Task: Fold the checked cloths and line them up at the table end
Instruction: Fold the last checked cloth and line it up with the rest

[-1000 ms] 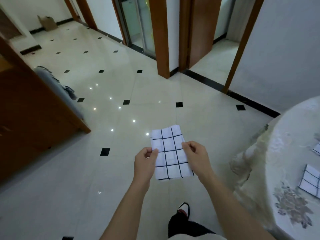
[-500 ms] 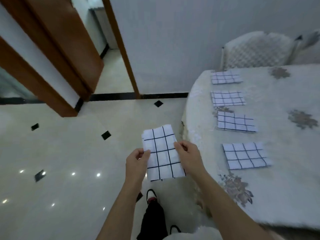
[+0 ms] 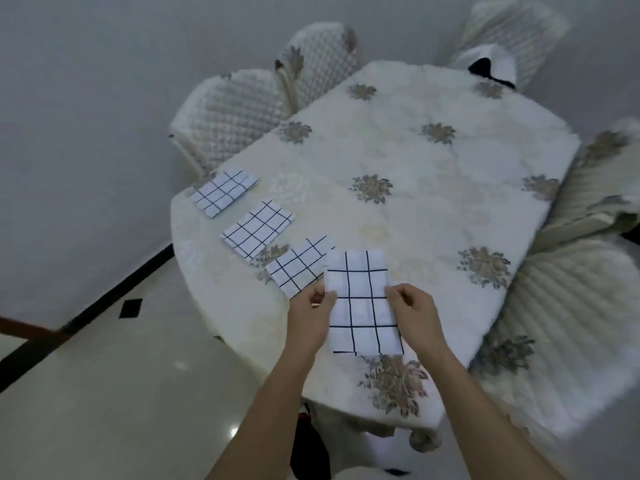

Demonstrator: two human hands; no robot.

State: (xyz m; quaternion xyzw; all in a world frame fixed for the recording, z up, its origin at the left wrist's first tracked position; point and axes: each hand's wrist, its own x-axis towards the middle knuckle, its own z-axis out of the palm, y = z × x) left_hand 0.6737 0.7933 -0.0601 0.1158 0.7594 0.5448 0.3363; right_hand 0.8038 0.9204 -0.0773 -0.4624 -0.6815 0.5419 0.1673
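- We saw a folded white cloth with thin black check lines (image 3: pixel 362 303) held between both hands over the near end of the counter (image 3: pixel 398 150), which was draped in a cream covering with grey-brown flower motifs.
- The left hand (image 3: pixel 311 317) pinched the cloth's left edge, thumb on top and fingers curled beneath.
- The right hand (image 3: pixel 414 313) pinched the right edge in the same manner.
- The cloth was spread flat, its long side pointing away from the person; we could not tell whether its underside touched the counter.
- Three more folded checked cloths lay flat in a slanting row along the counter's left edge, each apart from the next: the farthest cloth (image 3: pixel 224 192), the middle cloth (image 3: pixel 258 228) and the nearest cloth (image 3: pixel 299 266).
- From our view, the held cloth's far left corner covered part of the nearest cloth.
- Two chairs with white quilted covers (image 3: pixel 228 112) stood against the counter's far left side.
- Below the counter's left edge we saw a pale tiled floor (image 3: pixel 104 393) with a small black diamond inset.
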